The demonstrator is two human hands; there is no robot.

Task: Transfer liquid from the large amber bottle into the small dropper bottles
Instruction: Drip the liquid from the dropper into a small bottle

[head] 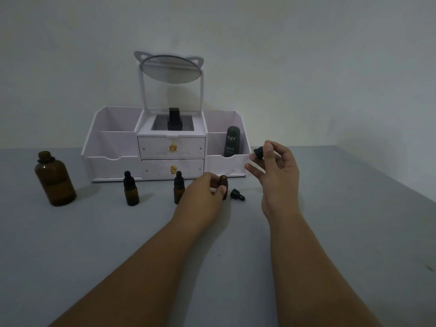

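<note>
Nearest me on the grey desk [224, 260], about the middle of it, my left hand [203, 192] holds the open dropper bottle [223, 182] upright on the surface, fingers and thumb curled round its lower body. It is small, light glass, smooth and easily tipped, so I judge low on the body is the right place to steady it. Just to its right a loose black cap [237, 194] lies on its side.

Above that, my right hand [276, 171] pinches the dropper [258, 153] by its black collar between thumb and fingertips. The thin glass tube slants down toward the bottle's mouth and is not yet inside it. That tube looks brittle, so I would grip only the collar or bulb and never press the tip against the rim.

Further left stand two capped dropper bottles [131, 188]. Toward the far left corner is the large amber bottle [55, 179], mouth seemingly uncapped and heavier, best taken round its wide body.

Along the far edge sits a white organiser [113, 147] holding a dark tube [232, 141].
</note>
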